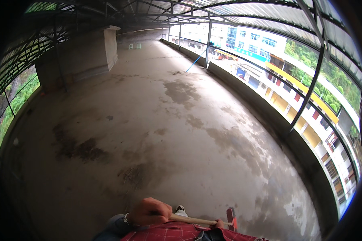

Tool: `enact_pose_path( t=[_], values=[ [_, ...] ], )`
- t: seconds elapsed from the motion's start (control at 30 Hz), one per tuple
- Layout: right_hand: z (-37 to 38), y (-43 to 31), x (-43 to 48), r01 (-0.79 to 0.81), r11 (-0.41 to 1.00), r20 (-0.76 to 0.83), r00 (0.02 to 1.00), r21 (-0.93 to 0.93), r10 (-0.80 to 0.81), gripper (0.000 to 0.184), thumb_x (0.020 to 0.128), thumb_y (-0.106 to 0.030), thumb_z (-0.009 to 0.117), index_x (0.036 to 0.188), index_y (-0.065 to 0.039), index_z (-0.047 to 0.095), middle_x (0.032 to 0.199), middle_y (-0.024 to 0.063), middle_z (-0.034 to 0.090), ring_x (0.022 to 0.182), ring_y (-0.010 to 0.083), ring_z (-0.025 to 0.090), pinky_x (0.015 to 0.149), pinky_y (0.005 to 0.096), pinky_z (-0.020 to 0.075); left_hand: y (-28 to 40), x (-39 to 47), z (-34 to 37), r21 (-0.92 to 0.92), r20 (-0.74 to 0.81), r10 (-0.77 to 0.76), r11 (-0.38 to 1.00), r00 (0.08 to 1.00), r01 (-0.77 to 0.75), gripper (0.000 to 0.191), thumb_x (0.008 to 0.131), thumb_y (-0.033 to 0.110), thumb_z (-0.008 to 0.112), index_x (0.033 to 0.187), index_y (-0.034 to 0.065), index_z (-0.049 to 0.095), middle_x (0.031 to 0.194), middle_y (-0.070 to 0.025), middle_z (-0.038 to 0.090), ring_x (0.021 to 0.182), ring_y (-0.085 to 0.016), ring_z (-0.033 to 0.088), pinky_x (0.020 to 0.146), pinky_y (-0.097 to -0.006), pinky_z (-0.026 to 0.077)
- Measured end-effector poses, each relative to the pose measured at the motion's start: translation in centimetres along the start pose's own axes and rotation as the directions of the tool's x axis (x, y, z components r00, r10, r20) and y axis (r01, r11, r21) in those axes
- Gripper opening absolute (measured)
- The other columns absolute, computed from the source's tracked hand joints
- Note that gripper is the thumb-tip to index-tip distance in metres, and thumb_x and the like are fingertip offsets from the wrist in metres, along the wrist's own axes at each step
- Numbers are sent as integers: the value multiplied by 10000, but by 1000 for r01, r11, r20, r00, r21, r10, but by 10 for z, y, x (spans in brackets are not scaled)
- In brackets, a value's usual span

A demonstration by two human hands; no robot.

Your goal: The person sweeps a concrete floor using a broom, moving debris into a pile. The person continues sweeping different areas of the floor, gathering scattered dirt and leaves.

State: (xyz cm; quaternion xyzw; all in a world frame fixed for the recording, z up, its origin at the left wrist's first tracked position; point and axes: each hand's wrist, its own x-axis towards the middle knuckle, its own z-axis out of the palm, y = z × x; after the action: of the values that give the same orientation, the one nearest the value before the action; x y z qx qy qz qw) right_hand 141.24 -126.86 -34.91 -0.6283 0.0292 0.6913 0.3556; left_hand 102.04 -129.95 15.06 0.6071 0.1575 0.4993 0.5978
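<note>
My left hand (150,211), with a bracelet at its wrist, is closed around one end of a pale wooden handle (191,220) low in the view. Farther along the same handle, my right hand (218,223) grips it close to a red head (231,219), which looks like a brush or broom head with dark bristles. The handle lies nearly level across the front of a red checked garment. Part of my right hand is hidden by the garment. A light shoe (181,210) shows just beyond the handle.
Damp patches and dark debris (89,149) mark the concrete floor (144,105). A low parapet (247,93) with metal posts runs along the right. A blue pole (196,61) leans on a post. Pale stools (135,46) stand far off, near a concrete block structure (78,54).
</note>
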Motion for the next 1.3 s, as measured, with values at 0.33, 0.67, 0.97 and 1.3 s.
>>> enact_pose_path(
  t=[0.33,0.67,0.97,1.3],
  values=[
    [84,-144,-14,-139,987,51,989,80,135,155,766,-216,493,695,-102,416,547,32,408,450,192,433,433,307,386,-43,119,-133,-131,-121,49,989,991,-65,157,837,75,643,742,-1,544,638,-55,520,525,-100,447,457,-253,348],
    [234,-242,-14,-202,979,84,977,42,198,194,800,-239,459,654,-142,376,568,8,378,458,159,414,391,263,333,-31,150,-205,-39,-308,130,988,942,-149,176,826,90,653,722,-5,547,641,-85,539,571,-164,482,489,-297,360],
    [388,-346,74,-163,937,120,971,-308,209,192,830,-243,431,685,-121,397,566,39,385,467,190,384,410,306,316,-57,168,-253,83,-617,257,961,744,-263,185,790,94,676,692,-12,561,607,-90,548,530,-194,483,529,-361,410],
    [544,-489,216,-188,920,363,877,-344,315,192,823,-204,446,659,-153,362,555,-9,327,484,145,380,417,261,331,-77,350,-352,264,-580,230,961,782,-86,169,818,100,655,739,-15,561,672,-101,557,592,-201,505,548,-326,399]
  ],
)
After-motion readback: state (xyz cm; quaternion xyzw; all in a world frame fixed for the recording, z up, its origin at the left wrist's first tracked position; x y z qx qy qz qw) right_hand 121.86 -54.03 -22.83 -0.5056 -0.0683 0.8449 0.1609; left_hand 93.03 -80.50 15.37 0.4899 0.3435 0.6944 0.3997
